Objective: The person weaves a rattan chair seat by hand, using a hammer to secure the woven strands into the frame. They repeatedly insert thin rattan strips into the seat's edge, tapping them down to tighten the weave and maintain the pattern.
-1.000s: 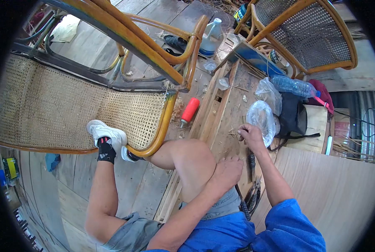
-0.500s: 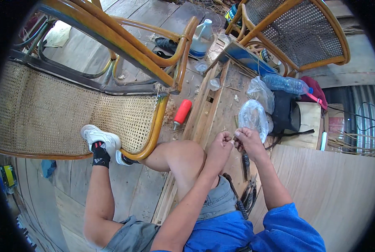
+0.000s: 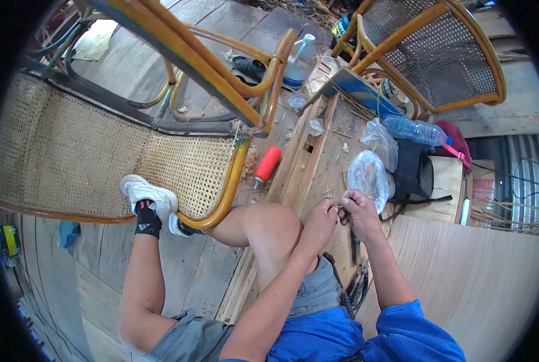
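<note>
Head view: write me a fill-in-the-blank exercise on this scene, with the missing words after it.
1. The left hand and right hand meet over a wooden ____.
2. The cylinder lying on the floor is ____.
3. The clear bottle beside the black bag has a ____ cap.
4. The shoe sits under the cane ____.

Missing words: bench; red; blue; chair

tiny item between left hand [image 3: 319, 218] and right hand [image 3: 359, 212] fingertips, too small

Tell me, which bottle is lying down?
The clear water bottle with the blue cap, right of the bench. The white jug stands upright.
</note>
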`<state>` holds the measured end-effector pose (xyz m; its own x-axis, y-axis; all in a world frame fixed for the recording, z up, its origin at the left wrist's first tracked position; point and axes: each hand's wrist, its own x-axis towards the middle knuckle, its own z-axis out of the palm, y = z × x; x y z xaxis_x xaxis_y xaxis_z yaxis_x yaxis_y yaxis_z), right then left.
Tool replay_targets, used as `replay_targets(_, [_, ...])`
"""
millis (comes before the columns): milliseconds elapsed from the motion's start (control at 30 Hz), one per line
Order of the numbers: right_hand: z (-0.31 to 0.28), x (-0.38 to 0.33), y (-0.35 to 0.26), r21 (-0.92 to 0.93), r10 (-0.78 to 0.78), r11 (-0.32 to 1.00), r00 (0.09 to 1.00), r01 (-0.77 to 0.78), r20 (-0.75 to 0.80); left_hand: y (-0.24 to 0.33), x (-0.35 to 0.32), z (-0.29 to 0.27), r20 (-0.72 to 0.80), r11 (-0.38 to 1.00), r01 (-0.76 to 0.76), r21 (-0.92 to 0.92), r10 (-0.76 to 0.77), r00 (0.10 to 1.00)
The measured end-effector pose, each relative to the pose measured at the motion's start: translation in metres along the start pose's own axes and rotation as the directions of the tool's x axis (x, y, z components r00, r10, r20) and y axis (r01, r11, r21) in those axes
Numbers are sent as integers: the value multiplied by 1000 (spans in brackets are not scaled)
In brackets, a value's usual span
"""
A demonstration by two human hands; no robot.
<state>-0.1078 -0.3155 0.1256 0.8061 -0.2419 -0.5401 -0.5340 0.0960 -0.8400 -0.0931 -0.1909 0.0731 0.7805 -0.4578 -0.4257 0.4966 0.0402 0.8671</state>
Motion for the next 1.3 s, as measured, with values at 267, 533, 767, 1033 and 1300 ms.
replay_targets(267, [24, 35, -21, -83, -341, 938, 938, 336, -54, 2, -9, 1, -66, 991, -92, -101, 86, 994])
replay_targets(533, [145, 82, -61, -500, -369, 600, 770, 625, 520, 20, -51, -16, 18, 996, -95, 4, 95, 995])
replay_targets(767, [203, 138, -36, -572, -279, 430, 706, 698, 651, 25, -43, -17, 246, 984, -74, 164, 31, 969])
replay_targets(1033, [213, 164, -16, -462, -355, 229, 515, 857, 780, 34, -36, -25, 430, 957, -75, 280, -55, 901])
replay_targets(1300, [211, 165, -13, -368, -411, 84, 369, 926, 834, 41, -36, -31, 482, 956, -57, 287, -92, 871])
